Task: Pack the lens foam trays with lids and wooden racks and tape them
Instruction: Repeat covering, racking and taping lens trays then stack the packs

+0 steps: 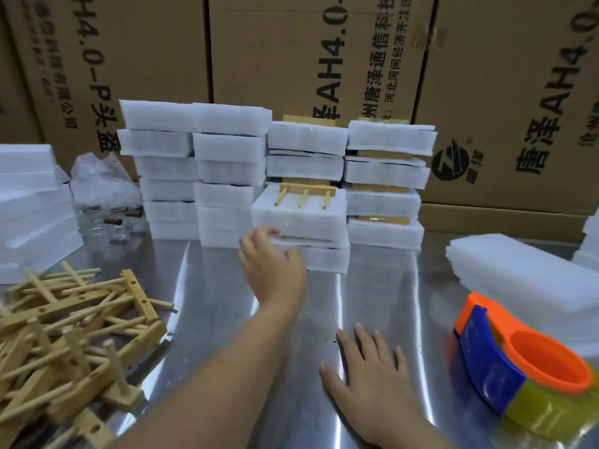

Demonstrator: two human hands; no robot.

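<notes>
Brown corrugated cartons (291,59) w/ black print form a wall along the counter's back edge. The counter (372,293) is brushed steel, shiny, w/ streaky reflections. Four stacks of white foam trays (227,157) stand at back centre: soft, grainy blocks. The two right-hand stacks are wrapped in glossy clear tape, w/ wood showing between layers. Thick white foam slabs (32,205) are piled at the left edge. Thin flat foam lids (518,270) are stacked near the right edge. A loose heap of wooden racks (64,325), pale bars w/ round dowels and drilled holes, fills the near-left corner. A tape dispenser (518,367), orange and blue plastic w/ a yellowish clear roll, sits at the near-right corner. A crumpled clear plastic bag (100,183) lies btwn the slabs and the stacks.

The packed tray (301,218), taped, tops the short third stack, w/ a three-dowel rack (304,191) flat on its lid. L hand (272,264) is stretched out to it, bent fingertips on its near-left corner, thumb lower and apart. Cannot tell if that's a grasp or just a touch. R hand (369,374) lies flat on the steel near the front edge, fingers spread and released, well apart from the tray, btwn L forearm and dispenser.
</notes>
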